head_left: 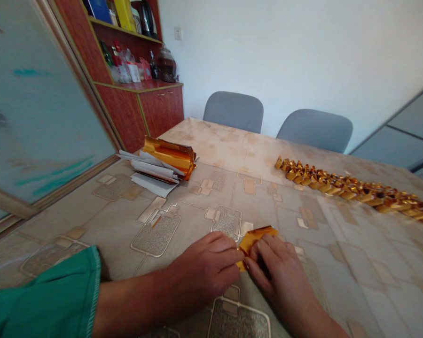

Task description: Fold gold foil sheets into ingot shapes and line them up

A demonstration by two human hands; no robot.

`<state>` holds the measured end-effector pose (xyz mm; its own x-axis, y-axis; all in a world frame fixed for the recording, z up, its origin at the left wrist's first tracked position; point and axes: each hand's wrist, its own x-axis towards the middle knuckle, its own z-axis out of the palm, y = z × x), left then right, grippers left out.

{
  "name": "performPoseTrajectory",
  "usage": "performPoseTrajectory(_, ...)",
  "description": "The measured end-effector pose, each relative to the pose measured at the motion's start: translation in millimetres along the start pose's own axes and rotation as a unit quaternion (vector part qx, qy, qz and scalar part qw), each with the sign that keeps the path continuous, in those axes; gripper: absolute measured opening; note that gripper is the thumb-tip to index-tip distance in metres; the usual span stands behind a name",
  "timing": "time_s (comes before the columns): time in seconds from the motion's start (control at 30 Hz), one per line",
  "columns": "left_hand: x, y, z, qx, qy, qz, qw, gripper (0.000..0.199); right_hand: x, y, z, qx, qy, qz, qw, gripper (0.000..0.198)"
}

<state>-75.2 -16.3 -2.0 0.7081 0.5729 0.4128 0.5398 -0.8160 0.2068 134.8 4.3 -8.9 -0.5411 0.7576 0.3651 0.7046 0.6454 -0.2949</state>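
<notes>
A small piece of shiny gold foil paper [255, 238], partly folded, is between my two hands just above or on the table. My left hand [211, 260] pinches its left end, with the fingers pressed together. On the other side, my right hand [277, 267] grips the paper with bent fingers that cover much of it. A stack of gold foil sheets [169, 157] with grey-white backs lies curled at the left of the table. Rows of folded gold paper pieces [348, 188] stretch along the right side.
The table [183, 291] has a patterned cover, with a thin gold scrap [156, 221] on it. Two grey chairs [232, 110] stand at the far edge by the white wall. A reddish cabinet [158, 108] with bottles and jars is at the back left, beside a glass door [45, 103].
</notes>
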Motion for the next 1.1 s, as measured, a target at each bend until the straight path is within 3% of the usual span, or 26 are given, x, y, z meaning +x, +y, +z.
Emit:
performPoseTrajectory(0.2, -3.7, 0.2, 4.5, 0.036, -0.025, 0.012, 0.999, 0.015, -0.3, 0.5, 1.7, -0.02, 0.001, -0.007, 1.0, 0.021)
performPoseTrajectory(0.47, -8.2, 5.6, -2.0, 0.04, -0.062, -0.005, 0.997, 0.024, -5.6, 6.5, -1.6, 0.001, -0.006, -0.008, 1.0, 0.011)
performPoseTrajectory(0.83, -30.3, 7.5, -17.1, -0.029, -0.129, -0.054, 0.99, 0.062, -6.9, 13.2, -8.8, 0.036, -0.056, 0.022, 0.998, 0.016)
performPoseTrajectory(1.1, -41.4, 0.3, -26.6, -0.003, -0.134, -0.03, 0.99, 0.065, -3.4, 16.6, -9.3, 0.061, -0.083, 0.03, 0.994, 0.016)
